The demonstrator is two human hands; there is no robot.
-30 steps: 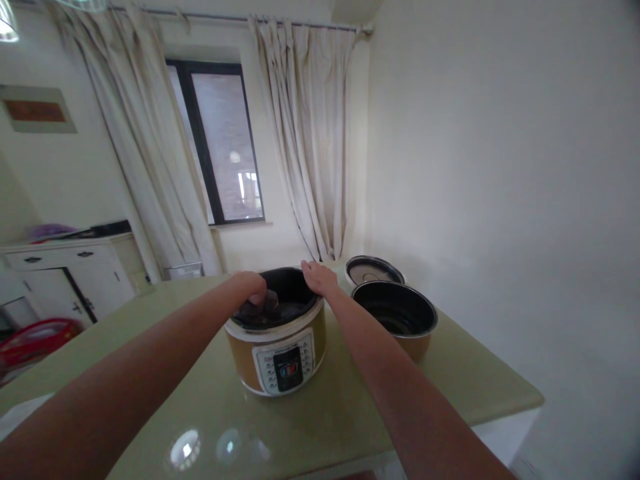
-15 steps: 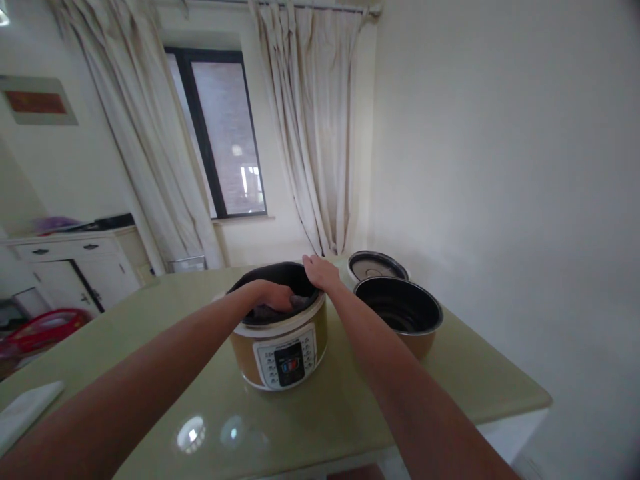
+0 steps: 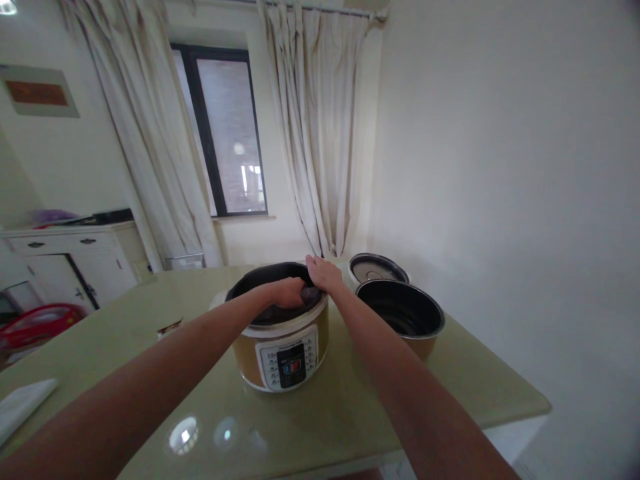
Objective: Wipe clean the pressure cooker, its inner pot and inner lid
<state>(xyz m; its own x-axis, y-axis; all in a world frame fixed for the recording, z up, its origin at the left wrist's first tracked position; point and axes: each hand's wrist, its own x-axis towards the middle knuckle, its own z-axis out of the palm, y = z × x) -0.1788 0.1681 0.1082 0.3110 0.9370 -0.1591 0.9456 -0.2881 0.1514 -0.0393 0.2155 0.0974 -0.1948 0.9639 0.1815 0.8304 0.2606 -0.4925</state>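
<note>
A gold-and-white electric cooker with a button panel stands on the pale green table, its top off and its dark inside showing. My left hand reaches over the front rim into it, fingers closed on a dark grey cloth by the inner wall. At the right side of the rim, my right hand grips the edge from above. Right of the cooker sits a removed inner pot, black inside and gold outside. Behind that pot lies a round lid with a dark rim.
The table's right edge runs near the plain wall. A small wrapper lies left of the cooker, and a white flat object at the left edge. A red basket and white cabinet stand beyond.
My left hand has shifted right and slightly up inside the cooker with the cloth, nearing the right wall. My right hand stays on the rim. The small wrapper has come into sight.
</note>
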